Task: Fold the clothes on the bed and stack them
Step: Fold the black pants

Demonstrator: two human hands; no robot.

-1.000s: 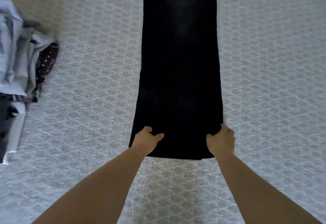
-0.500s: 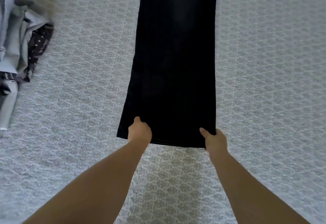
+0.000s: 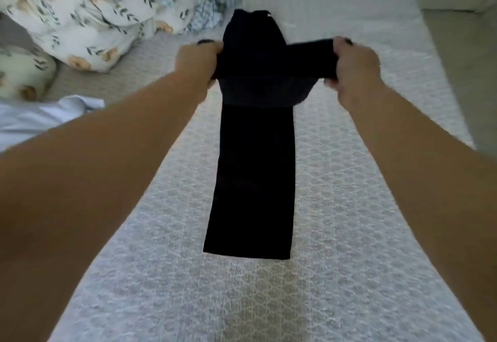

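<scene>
A long pair of black trousers [image 3: 252,175] lies lengthwise down the middle of the patterned bedspread [image 3: 349,220]. Its near hem is lifted and carried over toward the far waist end, forming a fold in the air. My left hand [image 3: 197,60] grips the left corner of that lifted hem. My right hand [image 3: 355,66] grips the right corner. Both arms reach forward at the same height, with the cloth stretched between the hands. The fold's near edge rests on the bed at the front.
Floral pillows and a bunched duvet [image 3: 88,16] fill the far left of the bed. A blue checked cloth [image 3: 209,5] lies beside them. A pale blue garment [image 3: 40,118] lies at the left edge. The bed's right edge meets the floor [image 3: 462,72].
Both hands have lifted the trousers' near hem off the bed and carried it away from me over the garment. The view has tilted up to show the pillows.
</scene>
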